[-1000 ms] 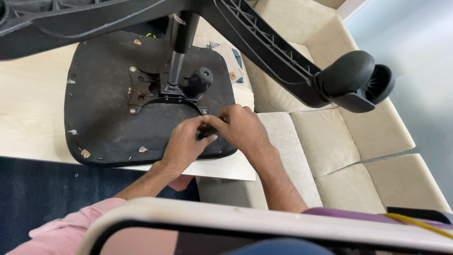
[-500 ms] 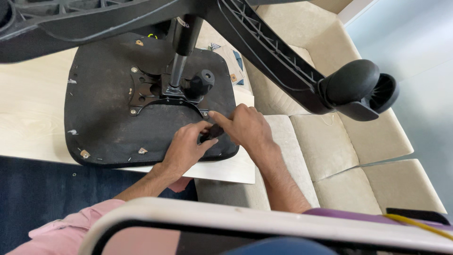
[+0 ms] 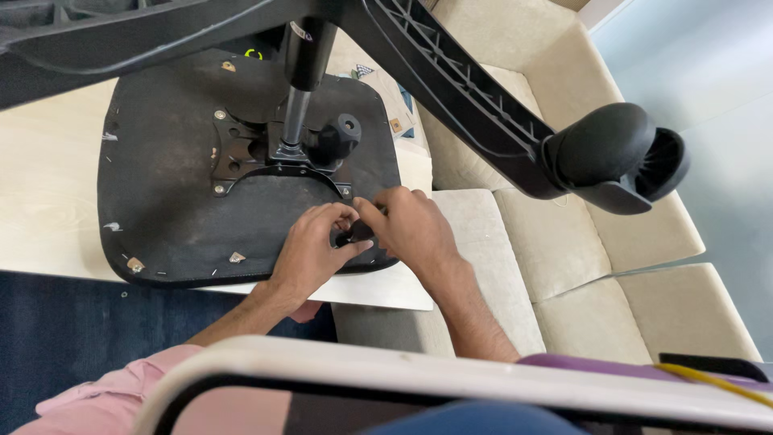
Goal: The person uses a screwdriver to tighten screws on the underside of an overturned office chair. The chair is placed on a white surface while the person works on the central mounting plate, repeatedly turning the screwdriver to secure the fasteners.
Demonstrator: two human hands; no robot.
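Drawn back together, left hand and right hand pinch what looks like a small black knob at the upturned seat base's near edge.

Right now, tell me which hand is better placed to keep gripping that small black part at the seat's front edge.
Left. The left hand has fingers curled around the small black part on the upturned chair seat; the right hand only touches it from the side.

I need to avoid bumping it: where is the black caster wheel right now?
In the head view, upper right: the black caster wheel caps the black ribbed chair leg, above the beige cushions.
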